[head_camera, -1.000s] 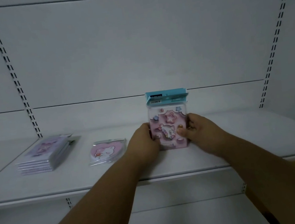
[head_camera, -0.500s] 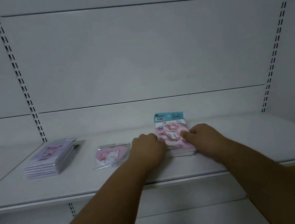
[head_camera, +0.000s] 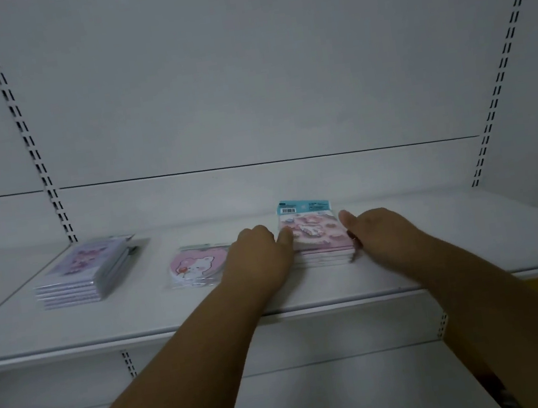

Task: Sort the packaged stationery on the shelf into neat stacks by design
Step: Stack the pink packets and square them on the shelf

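Observation:
A stack of pink star-design packs (head_camera: 316,233) with a teal header lies flat on the white shelf (head_camera: 307,290), right of centre. My left hand (head_camera: 258,252) holds its left side, fingers curled and thumb on the top pack's edge. My right hand (head_camera: 377,232) holds the right side, thumb raised beside the edge, fingertips hidden against the stack. A pink heart-shaped bunny pack (head_camera: 197,266) lies just left of my left hand. A stack of purple packs (head_camera: 85,271) sits at the far left.
Slotted uprights (head_camera: 26,134) run up the white back panel on both sides. A lower shelf (head_camera: 323,400) shows below my forearms. Bare shelf surface stretches to the right of the pink stack.
The pink stack went from upright between my hands to lying flat on the shelf. Both hands came down with it and now sit at its sides.

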`<act>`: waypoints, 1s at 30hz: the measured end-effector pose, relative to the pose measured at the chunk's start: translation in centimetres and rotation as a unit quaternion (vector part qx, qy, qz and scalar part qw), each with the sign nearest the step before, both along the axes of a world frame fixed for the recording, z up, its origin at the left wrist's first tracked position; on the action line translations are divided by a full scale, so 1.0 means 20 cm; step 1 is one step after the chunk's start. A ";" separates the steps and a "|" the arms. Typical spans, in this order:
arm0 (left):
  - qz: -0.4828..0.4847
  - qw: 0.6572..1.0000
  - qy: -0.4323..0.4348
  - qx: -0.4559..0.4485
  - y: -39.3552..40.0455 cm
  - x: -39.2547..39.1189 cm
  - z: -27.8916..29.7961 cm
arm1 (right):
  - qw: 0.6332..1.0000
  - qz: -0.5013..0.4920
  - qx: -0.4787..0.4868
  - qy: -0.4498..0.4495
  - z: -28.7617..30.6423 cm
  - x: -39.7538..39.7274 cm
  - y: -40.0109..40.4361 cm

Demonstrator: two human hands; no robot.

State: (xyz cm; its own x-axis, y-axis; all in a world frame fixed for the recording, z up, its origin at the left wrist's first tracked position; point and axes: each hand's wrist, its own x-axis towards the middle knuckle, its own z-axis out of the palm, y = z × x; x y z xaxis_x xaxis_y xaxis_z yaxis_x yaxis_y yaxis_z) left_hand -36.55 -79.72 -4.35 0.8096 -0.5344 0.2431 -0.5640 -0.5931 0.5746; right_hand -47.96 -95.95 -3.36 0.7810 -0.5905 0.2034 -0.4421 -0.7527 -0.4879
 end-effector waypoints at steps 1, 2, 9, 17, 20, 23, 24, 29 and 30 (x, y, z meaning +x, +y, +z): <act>0.003 1.000 -0.026 0.007 0.01 -0.01 -0.01 | 1.000 0.015 0.003 -0.014 -0.01 -0.04 0.00; 0.002 0.998 -0.058 0.025 0.03 -0.03 -0.03 | 1.000 0.023 -0.008 -0.018 -0.02 -0.07 0.00; -0.008 0.977 -0.181 0.108 0.02 -0.08 -0.05 | 0.996 0.068 -0.060 0.009 -0.03 -0.10 -0.02; 0.013 0.972 -0.191 0.136 0.06 -0.06 -0.05 | 0.995 0.080 -0.065 0.008 -0.04 -0.08 0.05; 0.018 0.969 -0.203 0.141 0.07 -0.07 -0.04 | 0.995 0.066 -0.069 0.005 -0.03 -0.09 0.06; 0.020 0.967 -0.205 0.148 0.06 -0.07 -0.04 | 0.995 0.061 -0.075 0.003 -0.03 -0.10 0.05; 0.013 0.968 -0.200 0.148 0.05 -0.08 -0.05 | 0.995 0.060 -0.076 0.004 -0.03 -0.10 0.05; -0.011 0.972 -0.187 0.144 0.02 -0.10 -0.04 | 0.994 0.057 -0.090 0.005 -0.04 -0.12 0.01; -0.012 0.974 -0.178 0.142 0.01 -0.09 -0.04 | 0.994 0.059 -0.091 0.005 -0.04 -0.12 0.01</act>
State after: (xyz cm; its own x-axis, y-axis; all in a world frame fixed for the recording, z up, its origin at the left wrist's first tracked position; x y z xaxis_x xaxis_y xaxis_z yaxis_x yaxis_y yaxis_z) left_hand -38.41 -79.44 -5.19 0.6879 -0.6381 0.3459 -0.7125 -0.6845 0.1543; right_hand -50.37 -95.81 -4.15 0.8452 -0.4491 0.2898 -0.3500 -0.8748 -0.3350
